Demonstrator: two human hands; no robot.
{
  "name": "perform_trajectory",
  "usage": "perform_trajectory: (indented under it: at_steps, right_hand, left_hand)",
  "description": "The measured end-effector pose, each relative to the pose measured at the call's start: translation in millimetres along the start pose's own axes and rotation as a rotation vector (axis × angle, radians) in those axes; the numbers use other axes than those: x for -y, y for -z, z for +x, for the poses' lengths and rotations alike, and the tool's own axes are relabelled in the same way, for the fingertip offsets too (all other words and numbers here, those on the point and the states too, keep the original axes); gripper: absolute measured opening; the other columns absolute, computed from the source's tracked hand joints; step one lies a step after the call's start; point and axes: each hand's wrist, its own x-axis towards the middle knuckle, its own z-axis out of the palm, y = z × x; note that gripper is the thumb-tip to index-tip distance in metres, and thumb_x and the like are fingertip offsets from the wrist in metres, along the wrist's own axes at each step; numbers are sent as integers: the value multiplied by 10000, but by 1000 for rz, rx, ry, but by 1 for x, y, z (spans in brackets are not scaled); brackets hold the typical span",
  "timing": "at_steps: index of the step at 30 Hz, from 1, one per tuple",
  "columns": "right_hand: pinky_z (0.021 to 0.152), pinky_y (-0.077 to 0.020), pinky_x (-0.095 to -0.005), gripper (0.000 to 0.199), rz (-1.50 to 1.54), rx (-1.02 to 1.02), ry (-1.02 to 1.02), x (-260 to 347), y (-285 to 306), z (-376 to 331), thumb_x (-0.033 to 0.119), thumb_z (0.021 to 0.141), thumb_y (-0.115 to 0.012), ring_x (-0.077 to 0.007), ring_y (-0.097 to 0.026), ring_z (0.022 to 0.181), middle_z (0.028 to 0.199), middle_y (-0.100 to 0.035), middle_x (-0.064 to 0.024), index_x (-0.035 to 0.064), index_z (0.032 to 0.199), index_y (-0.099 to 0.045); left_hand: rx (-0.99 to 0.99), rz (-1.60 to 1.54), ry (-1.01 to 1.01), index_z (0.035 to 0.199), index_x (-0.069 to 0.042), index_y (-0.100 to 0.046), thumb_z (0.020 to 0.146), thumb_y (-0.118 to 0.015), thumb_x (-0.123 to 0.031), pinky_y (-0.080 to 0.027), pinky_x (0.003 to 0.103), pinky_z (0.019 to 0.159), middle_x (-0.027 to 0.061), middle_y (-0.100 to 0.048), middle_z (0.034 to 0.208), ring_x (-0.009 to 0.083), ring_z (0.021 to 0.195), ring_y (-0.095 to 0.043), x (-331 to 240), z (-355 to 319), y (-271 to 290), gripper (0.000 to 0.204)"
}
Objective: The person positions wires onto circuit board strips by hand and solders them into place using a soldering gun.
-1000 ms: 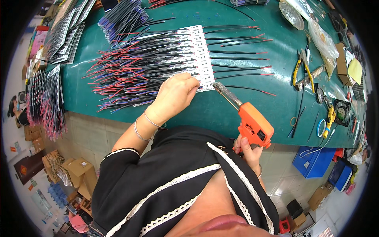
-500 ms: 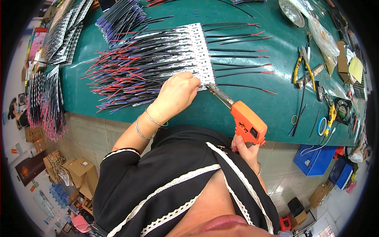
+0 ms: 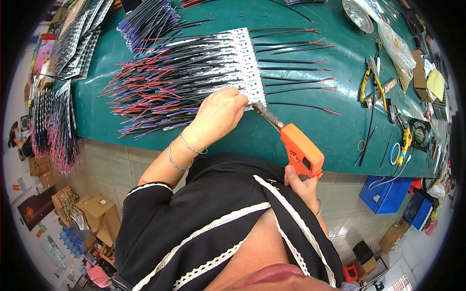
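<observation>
An orange soldering gun (image 3: 302,150) is gripped in my right hand (image 3: 302,184), its thumb and fingers wrapped round the handle. The gun's metal tip end meets the lower right corner of a white circuit board panel (image 3: 250,72). Black wires with red and blue ends (image 3: 150,92) fan out from the panel to the left, and a few more black wires (image 3: 296,68) stick out on its right. My left hand (image 3: 221,114) is closed in a pinch over the panel's near edge, beside the gun's tip; what its fingertips hold is hidden.
A bundle of cut wires (image 3: 150,24) lies behind the panel. Wired panels (image 3: 80,46) are stacked at far left, with others (image 3: 56,126) overhanging the table edge. Yellow-handled cutters (image 3: 376,82), a small black fan (image 3: 420,135) and a metal dish (image 3: 358,15) lie to the right.
The soldering gun's body has shifted slightly left and turned a little in my right hand, its tip staying at the panel's corner. My left hand keeps nearly the same place.
</observation>
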Motion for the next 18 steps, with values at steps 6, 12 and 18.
perform_trajectory:
  at_steps: [6, 12, 18]
  right_hand:
    - [532, -385, -207, 282, -158, -33, 158, -4, -1, 2, 149, 779, -635, -72, -463, 548, 707, -562, -25, -25, 981, -542]
    - [543, -399, -218, 305, -93, -32, 101, -9, 2, -5, 145, 785, -629, -82, -481, 571, 753, -568, -37, -26, 1017, -528]
    - [429, -401, -216, 262, 132, -18, 68, -4, 1, -8, 116, 823, -574, -85, -476, 473, 651, -516, -33, -31, 1022, -486]
  left_hand:
    - [0, 13, -7, 746, -28, -589, 724, -577, -67, -441, 370, 626, 98, -531, 692, 285, 690, -544, 0, 1, 0, 46]
    - [22, 25, -10, 745, -31, -588, 723, -575, -66, -442, 373, 625, 99, -527, 689, 288, 691, -545, -1, 1, 1, 43]
    - [26, 35, 2, 740, -30, -583, 721, -575, -67, -444, 375, 625, 102, -525, 691, 292, 692, -545, 0, 1, 2, 42]
